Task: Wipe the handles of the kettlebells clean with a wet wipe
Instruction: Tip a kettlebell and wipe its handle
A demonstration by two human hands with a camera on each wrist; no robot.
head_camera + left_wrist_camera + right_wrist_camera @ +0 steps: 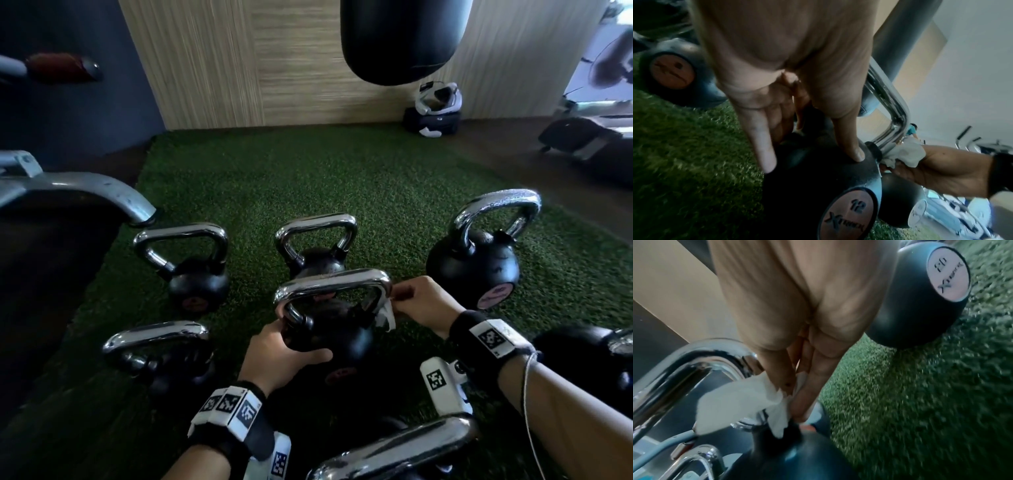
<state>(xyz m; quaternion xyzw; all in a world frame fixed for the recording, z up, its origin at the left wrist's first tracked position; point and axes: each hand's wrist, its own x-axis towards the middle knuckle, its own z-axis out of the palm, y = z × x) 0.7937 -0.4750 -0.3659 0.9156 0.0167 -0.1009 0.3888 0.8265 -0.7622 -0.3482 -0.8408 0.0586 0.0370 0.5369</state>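
Note:
A black kettlebell [330, 339] with a chrome handle [334, 284] stands on the green turf in the middle of the head view. My left hand [291, 342] grips its round body, thumb [856, 151] across the front above the "12" label [849, 216]. My right hand [407, 305] pinches a crumpled white wet wipe [386, 317] against the lower right leg of the handle. In the right wrist view the wipe [740, 402] wraps the chrome bar [694, 363] just above the black collar. In the left wrist view the wipe [904, 152] sits at the same spot.
Several more kettlebells stand around: back left [191, 270], back middle [315, 246], a large one to the right [476, 260], front left [161, 356], one handle close in front [404, 448]. A grey machine frame [78, 192] is at left. A punch bag [400, 41] hangs ahead.

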